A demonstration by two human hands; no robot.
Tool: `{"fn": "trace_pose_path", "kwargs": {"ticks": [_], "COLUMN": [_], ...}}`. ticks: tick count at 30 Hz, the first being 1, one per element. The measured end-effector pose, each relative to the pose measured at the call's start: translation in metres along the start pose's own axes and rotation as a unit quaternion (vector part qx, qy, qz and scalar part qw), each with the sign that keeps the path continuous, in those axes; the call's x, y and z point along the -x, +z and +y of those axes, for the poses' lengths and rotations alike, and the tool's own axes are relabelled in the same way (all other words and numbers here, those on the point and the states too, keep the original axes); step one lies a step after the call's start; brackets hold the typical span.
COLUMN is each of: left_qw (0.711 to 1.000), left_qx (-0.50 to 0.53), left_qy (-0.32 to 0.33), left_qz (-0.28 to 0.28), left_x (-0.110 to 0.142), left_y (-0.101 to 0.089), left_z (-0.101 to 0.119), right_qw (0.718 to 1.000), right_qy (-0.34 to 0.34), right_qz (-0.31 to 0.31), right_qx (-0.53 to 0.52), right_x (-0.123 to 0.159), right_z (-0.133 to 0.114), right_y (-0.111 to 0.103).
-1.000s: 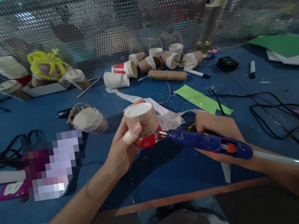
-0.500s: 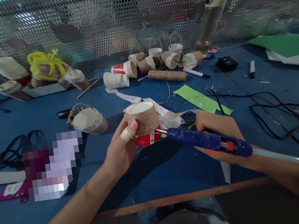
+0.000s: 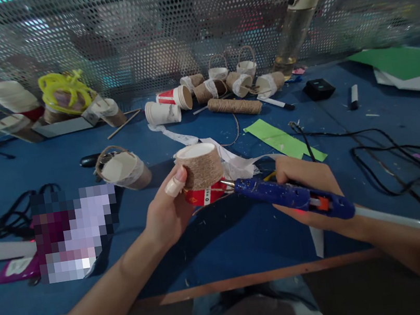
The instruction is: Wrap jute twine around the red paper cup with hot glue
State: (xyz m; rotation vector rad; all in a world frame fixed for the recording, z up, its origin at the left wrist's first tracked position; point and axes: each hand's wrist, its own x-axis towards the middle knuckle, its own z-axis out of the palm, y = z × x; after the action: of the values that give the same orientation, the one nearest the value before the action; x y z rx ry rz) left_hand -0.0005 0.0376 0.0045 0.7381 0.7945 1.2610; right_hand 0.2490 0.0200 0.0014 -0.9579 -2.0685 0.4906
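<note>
My left hand [image 3: 169, 200] is closed round a paper cup [image 3: 202, 172], held above the table with its white base upward. Brown twine wraps the cup's upper part, and red printed paper shows below it. A blue hot glue gun [image 3: 292, 192] is gripped in my right hand [image 3: 311, 176]. Its metal nozzle meets the red part just under the twine, at the cup's right side. A clear glue stick [image 3: 405, 225] sticks out of the gun's back end. Left of the cup stands a twine-covered basket [image 3: 125, 170] with a handle and lace trim.
Behind the cup lie a twine roll [image 3: 234, 106], white paper cups [image 3: 163, 113] and white lace [image 3: 234, 160]. A green paper strip [image 3: 284, 138] and black cable [image 3: 378, 172] lie to the right. A bottle [image 3: 297, 28] stands near the perforated metal screen [image 3: 130, 43].
The cup has turned in my left hand, its printed label shifting left, and my thumb has slid left along it. The glue gun stays almost still at the cup's side.
</note>
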Motion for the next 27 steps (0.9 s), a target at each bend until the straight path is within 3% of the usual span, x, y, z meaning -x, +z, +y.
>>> {"fn": "trace_pose_path", "kwargs": {"ticks": [13,20,27], "left_qw": [1.0,0.999,1.0], "left_qx": [-0.005,-0.003,0.005], "left_qy": [0.012,-0.013,-0.015], "left_qz": [0.019,0.041,0.023], "left_x": [-0.0018,0.0009,-0.0009], "left_y": [0.0001,0.001,0.0], "left_z": [0.0001,0.0023,0.0021], "right_qw": [1.0,1.0,1.0], "right_qy": [0.0,0.004,0.006], "right_qz": [0.007,0.02,0.015], "right_qx": [0.01,0.007,0.007], "right_x": [0.0,-0.0011,0.0001], "right_z": [-0.0028,-0.0012,-0.0014], "right_y": [-0.0009,-0.0005,0.0002]}}
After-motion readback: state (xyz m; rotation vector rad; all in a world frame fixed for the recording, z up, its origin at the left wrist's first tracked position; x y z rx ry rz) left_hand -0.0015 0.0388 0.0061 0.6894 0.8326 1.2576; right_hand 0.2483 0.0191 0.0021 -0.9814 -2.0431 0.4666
